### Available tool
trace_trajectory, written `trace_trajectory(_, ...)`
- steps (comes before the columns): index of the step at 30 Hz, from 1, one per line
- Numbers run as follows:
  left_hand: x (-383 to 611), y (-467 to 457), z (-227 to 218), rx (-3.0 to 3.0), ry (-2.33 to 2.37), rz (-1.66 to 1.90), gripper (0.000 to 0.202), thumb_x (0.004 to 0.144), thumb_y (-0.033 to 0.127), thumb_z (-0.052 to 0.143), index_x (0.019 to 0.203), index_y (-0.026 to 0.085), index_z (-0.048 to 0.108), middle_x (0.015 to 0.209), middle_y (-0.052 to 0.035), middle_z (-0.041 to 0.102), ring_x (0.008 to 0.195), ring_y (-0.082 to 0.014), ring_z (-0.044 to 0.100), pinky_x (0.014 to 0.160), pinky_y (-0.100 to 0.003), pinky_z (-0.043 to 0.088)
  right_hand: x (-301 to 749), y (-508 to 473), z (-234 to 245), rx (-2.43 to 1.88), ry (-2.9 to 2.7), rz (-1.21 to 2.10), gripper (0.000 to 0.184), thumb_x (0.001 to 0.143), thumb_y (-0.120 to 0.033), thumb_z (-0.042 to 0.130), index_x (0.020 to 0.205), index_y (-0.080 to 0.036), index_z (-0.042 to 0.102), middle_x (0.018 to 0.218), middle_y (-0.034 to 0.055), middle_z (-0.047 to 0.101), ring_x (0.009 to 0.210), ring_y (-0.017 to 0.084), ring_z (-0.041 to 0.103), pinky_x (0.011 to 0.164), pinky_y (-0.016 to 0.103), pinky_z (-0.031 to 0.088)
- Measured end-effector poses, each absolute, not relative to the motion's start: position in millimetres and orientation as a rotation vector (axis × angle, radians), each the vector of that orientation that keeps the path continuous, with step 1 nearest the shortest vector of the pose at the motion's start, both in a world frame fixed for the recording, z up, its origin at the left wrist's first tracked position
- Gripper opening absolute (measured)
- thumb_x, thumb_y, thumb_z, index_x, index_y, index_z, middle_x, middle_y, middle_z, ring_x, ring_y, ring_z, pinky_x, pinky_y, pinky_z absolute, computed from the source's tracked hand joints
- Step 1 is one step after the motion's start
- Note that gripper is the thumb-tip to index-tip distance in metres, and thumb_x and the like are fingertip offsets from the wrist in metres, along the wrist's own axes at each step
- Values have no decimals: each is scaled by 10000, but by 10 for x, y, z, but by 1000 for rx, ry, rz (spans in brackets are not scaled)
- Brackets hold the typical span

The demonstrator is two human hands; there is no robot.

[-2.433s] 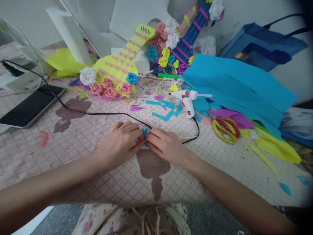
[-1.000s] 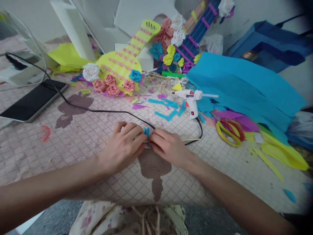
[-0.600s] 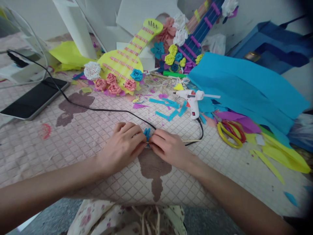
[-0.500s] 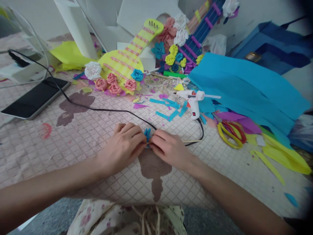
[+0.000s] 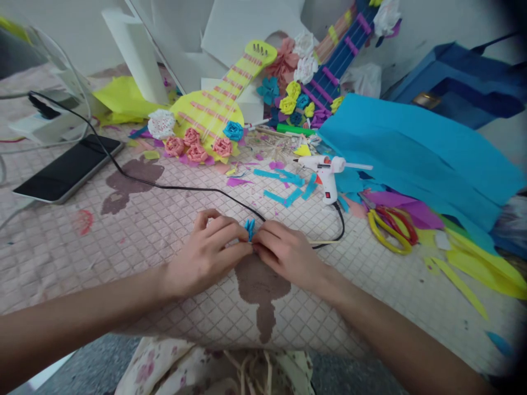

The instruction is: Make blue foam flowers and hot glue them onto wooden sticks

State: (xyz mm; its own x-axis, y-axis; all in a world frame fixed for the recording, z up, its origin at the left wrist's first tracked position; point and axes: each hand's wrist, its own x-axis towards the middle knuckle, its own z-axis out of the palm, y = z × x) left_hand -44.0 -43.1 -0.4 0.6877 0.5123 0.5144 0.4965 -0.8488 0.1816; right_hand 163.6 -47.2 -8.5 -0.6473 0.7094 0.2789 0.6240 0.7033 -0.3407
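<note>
Between my fingertips sits a small piece of folded blue paper, its upper tips poking up. My left hand pinches it from the left, thumb and index finger together. From the other side my right hand closes on a thin wooden stick, whose free end juts out to the right. The fingers hide where paper and stick meet. Beyond my right hand a white hot glue gun stands on the table, its black cord running behind both hands.
Blue paper strips lie near the glue gun. Yellow-and-red scissors and large blue paper are on the right. A yellow paper guitar with paper flowers stands at the back. A phone lies left, before a power strip.
My left fingers have shifted and spread a little around the blue paper, with the index knuckle raised. The right hand keeps nearly the same grip. The whole view has moved slightly.
</note>
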Motion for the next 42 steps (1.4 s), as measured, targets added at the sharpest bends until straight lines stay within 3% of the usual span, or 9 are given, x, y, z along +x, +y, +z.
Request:
trace_trajectory(4,-482,-451,27,3067,769,912,179,965,144,437,1003,224,592,918,37,679,938,-151,567,897,-393,330,1634,-475,-76,-1033,-2527,312,185,945,-232,430,902,-159,594,876,48,576,828,159,549,679,265,443)
trace_trajectory(16,-524,-476,-8,3281,763,928,205,933,67,465,975,232,579,929,72,695,906,-106,595,854,-360,354,1626,-476,-74,-1032,-2526,312,230,960,-237,391,885,-163,596,871,53,578,819,156,546,673,268,437)
trace_trajectory(28,-502,-474,-20,3256,785,903,177,933,59,460,979,186,575,883,41,695,917,-130,590,836,-381,326,1620,-479,-73,-1041,-2529,287,227,959,-238,402,878,-161,600,858,42,574,792,146,541,650,257,428)
trace_trajectory(35,-465,-471,-7,3254,811,908,177,912,45,477,887,173,597,835,19,672,880,-155,585,817,-383,338,1615,-480,-90,-1040,-2510,216,229,957,-236,398,879,-166,602,853,48,581,781,148,542,644,262,432)
trace_trajectory(42,-441,-469,-27,3120,908,839,157,932,115,473,898,173,615,837,-2,663,865,-179,588,805,-395,343,1623,-506,-113,-1023,-2536,144,186,940,-199,424,940,-180,609,922,50,575,786,146,538,631,268,434)
